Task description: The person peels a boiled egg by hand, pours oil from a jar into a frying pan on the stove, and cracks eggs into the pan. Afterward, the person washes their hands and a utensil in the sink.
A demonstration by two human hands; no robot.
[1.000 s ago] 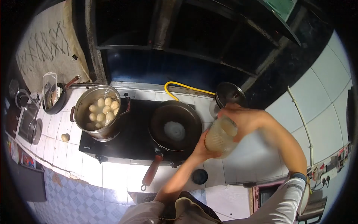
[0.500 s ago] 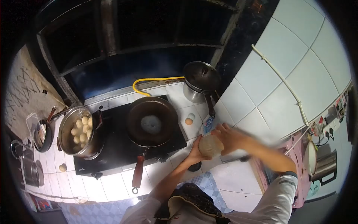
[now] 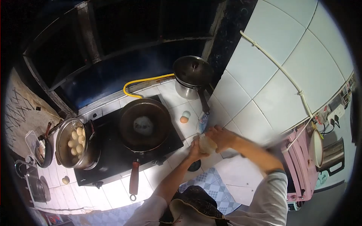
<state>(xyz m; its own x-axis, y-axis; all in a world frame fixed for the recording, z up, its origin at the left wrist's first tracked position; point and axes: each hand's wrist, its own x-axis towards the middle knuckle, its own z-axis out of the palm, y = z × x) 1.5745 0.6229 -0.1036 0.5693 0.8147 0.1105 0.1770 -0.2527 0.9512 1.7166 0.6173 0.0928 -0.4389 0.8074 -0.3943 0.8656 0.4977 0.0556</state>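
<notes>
My left hand (image 3: 195, 151) is wrapped round a cloudy, translucent container (image 3: 207, 145), held over the counter's front edge right of the stove. My right hand (image 3: 222, 138) is at the container's upper right side, close to a blue and white packet (image 3: 202, 123); its fingertips are partly hidden, and whether it grips anything is unclear. To the left, a dark frying pan (image 3: 130, 109) with a red-brown handle sits on the black stove (image 3: 109, 165), a whitish patch at its centre.
A pot (image 3: 62, 145) of round pale items in liquid stands at the stove's left. Behind the packet is a lidded saucepan (image 3: 185, 90). Two eggs (image 3: 184, 117) lie between pan and packet. A dark round lid (image 3: 194, 165) is below my left hand. Far right, a pink appliance (image 3: 299, 162).
The view has swung to the right, bringing the eggs, packet and pink appliance into sight. My right hand has moved from the saucepan area down beside the packet, and the container has tilted.
</notes>
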